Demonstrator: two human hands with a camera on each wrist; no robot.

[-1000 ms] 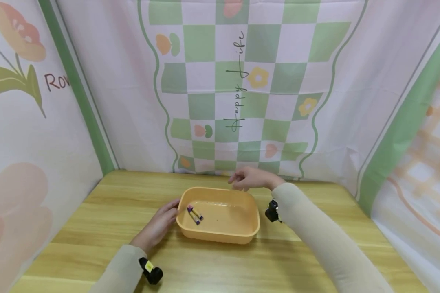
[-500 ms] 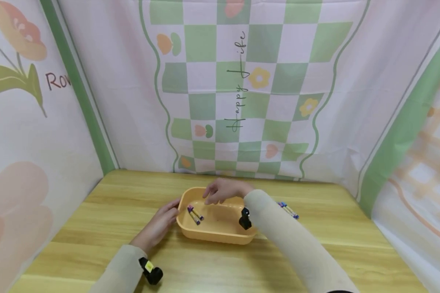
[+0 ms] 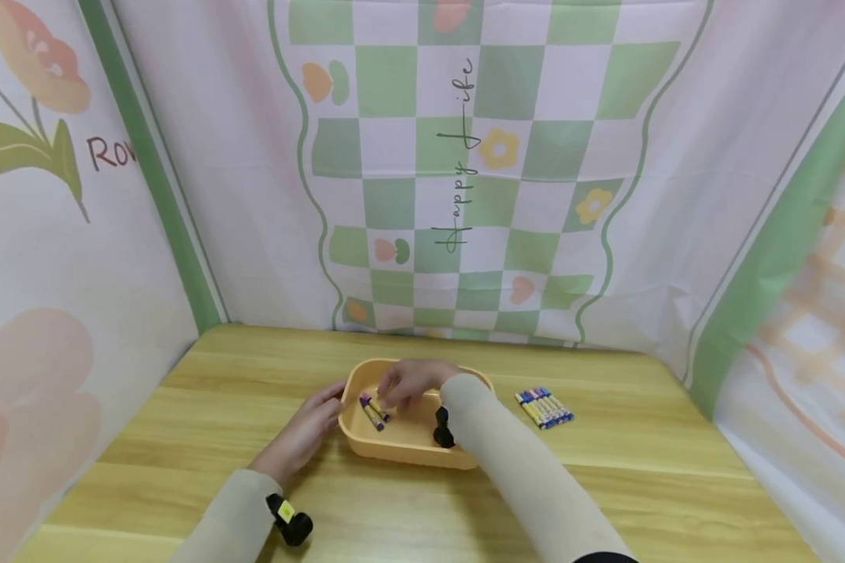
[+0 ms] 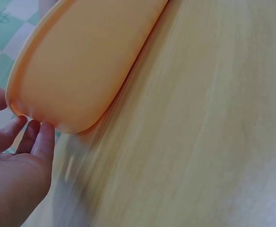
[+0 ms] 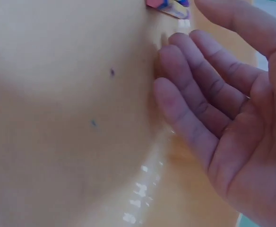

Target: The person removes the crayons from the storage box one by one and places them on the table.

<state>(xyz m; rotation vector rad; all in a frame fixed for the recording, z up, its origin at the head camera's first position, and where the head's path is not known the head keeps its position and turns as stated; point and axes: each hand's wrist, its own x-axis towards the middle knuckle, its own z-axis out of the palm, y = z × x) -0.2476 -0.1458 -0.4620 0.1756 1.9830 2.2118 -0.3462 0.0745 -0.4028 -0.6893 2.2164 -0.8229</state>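
A yellow-orange plastic basket [image 3: 408,451] stands on the table. Two crayons [image 3: 371,417] with yellow wrappers and purple ends lie inside, near its left end. My left hand [image 3: 304,434] rests against the outside of that end. Its fingertips [image 4: 46,127] touch the wall in the left wrist view, with the thumb by the rim. Inside the basket, my right hand [image 3: 415,381] reaches down just right of the crayons. Its fingers are loosely bent and the thumb stands apart, with nothing between them in the right wrist view. Part of a crayon [image 5: 168,6] shows beyond the fingertips.
Several crayons [image 3: 544,408] lie side by side in a row on the table, right of the basket. The wooden table [image 3: 253,375] ends at a patterned curtain [image 3: 458,195] behind, with more fabric at both sides.
My right hand has moved left and down from behind the basket's far right corner into the basket. The crayon row at the right is uncovered. My left hand stays in place.
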